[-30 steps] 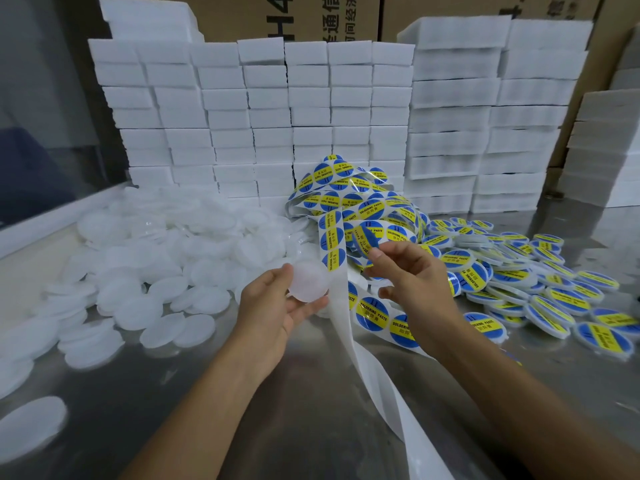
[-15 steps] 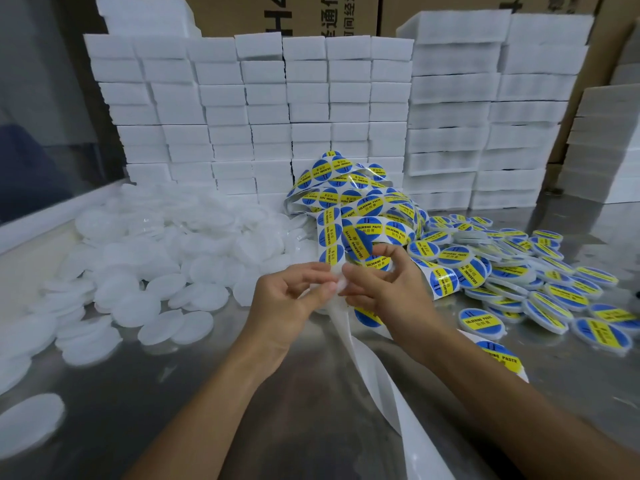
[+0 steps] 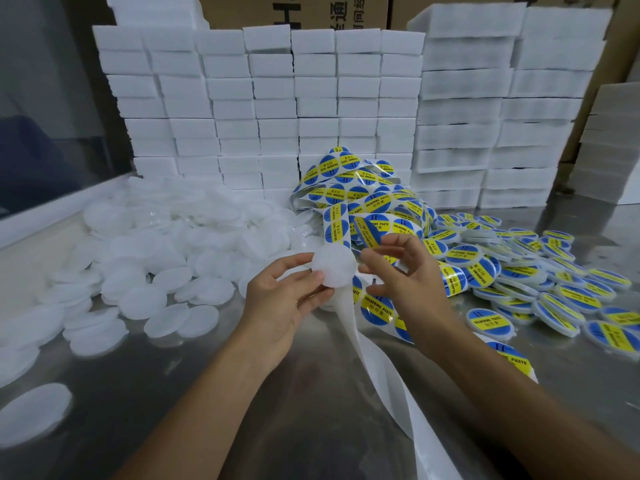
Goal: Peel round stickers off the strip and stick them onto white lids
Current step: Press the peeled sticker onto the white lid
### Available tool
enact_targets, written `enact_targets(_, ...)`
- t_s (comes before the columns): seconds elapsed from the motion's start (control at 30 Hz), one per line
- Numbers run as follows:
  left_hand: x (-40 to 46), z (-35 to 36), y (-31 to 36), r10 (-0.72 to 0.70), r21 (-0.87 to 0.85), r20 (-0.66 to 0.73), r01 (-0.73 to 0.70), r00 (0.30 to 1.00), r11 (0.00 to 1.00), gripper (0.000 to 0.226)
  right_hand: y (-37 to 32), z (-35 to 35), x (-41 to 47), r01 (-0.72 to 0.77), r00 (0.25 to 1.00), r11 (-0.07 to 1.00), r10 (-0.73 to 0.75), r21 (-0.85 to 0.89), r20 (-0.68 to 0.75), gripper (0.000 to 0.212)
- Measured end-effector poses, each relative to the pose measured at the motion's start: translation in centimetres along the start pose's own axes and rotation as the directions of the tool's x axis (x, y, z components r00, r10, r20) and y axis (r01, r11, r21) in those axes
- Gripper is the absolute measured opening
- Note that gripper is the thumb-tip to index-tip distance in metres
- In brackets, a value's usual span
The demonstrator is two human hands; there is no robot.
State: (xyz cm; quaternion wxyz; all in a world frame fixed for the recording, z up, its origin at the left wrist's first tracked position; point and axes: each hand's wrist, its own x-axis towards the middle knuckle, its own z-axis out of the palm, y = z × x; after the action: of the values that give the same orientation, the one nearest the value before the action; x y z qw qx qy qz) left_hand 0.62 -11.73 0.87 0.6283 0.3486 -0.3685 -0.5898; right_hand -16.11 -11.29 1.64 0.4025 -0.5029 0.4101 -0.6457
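Note:
My left hand (image 3: 287,299) holds a blank white lid (image 3: 334,270) by its edge, above the steel table. My right hand (image 3: 405,275) sits just right of the lid with its fingers curled, pinching a blue and yellow round sticker (image 3: 388,259) of which only a sliver shows between thumb and fingers. The sticker strip (image 3: 363,195) lies in a tangled heap behind the hands. Its bare white backing (image 3: 377,372) runs down from under the lid toward the front edge.
Blank white lids (image 3: 156,258) are heaped on the left of the steel table (image 3: 242,393). Labelled lids (image 3: 526,271) lie in a pile on the right. Stacks of white foam blocks (image 3: 311,98) wall off the back, with cardboard boxes behind them.
My hands met over the strip and lid, then parted. The lid has risen slightly, and my right hand has pulled back to the right with the sticker.

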Motion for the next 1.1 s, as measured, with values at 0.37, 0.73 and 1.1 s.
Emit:
enact_targets(0.37, -0.12, -0.10, 0.03, -0.009, -0.013, -0.026, 0.008, 1.000, 1.000, 0.015, -0.25, -0.33, 0.17, -0.088, 0.993, 0.996, 0.089, -0.016, 0.078, 0.003)
enact_targets(0.73, -0.14, 0.22, 0.06, 0.003, 0.040, -0.019, -0.002, 1.000, 0.999, 0.017, -0.22, -0.10, -0.07, -0.079, 0.992, 0.995, 0.085, -0.063, 0.094, 0.002)
enact_targets(1.1, -0.49, 0.36, 0.27, 0.006, 0.036, -0.004, -0.006, 1.000, 0.999, 0.022, -0.16, -0.20, -0.07, -0.109, 0.989, 0.989, 0.118, -0.101, 0.093, 0.002)
